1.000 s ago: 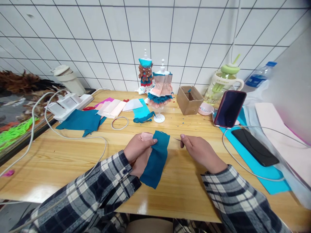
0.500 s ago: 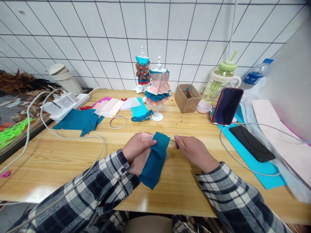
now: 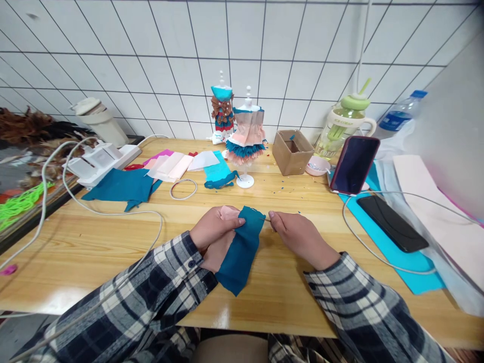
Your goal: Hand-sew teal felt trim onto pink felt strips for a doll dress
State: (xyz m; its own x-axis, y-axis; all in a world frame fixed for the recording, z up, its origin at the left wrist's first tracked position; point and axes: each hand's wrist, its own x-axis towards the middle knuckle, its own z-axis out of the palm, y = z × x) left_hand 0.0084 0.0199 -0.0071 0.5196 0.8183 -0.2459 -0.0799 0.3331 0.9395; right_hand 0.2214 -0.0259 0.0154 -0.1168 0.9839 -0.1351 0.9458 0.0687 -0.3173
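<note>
My left hand [image 3: 216,229] pinches a teal strip of crepe paper [image 3: 242,252] by its upper left part, thumb on top. Under it, a pale pink piece of crepe paper [image 3: 219,254] is held in the same grip. Between the thumb and fingers of my right hand [image 3: 302,234] is a thin pointed metal tool [image 3: 266,219], mostly hidden. Its tip lies at the strip's upper right edge; I cannot make out whether it pierces the paper. Beyond my hands stands a small dress form [image 3: 247,128] in a pink and teal ruffled paper dress.
Behind it is a second dress form [image 3: 222,113]. Paper pieces [image 3: 117,185] and a power strip [image 3: 102,166] lie left, with a cable [image 3: 113,214] looping close to my left sleeve. A cardboard box [image 3: 291,156], a propped phone [image 3: 355,165] and a flat black phone [image 3: 393,224] are right.
My right hand has moved left, bringing the tool's tip from beside the teal strip to its upper right edge. The left hand keeps its grip on the paper. The view has shifted slightly.
</note>
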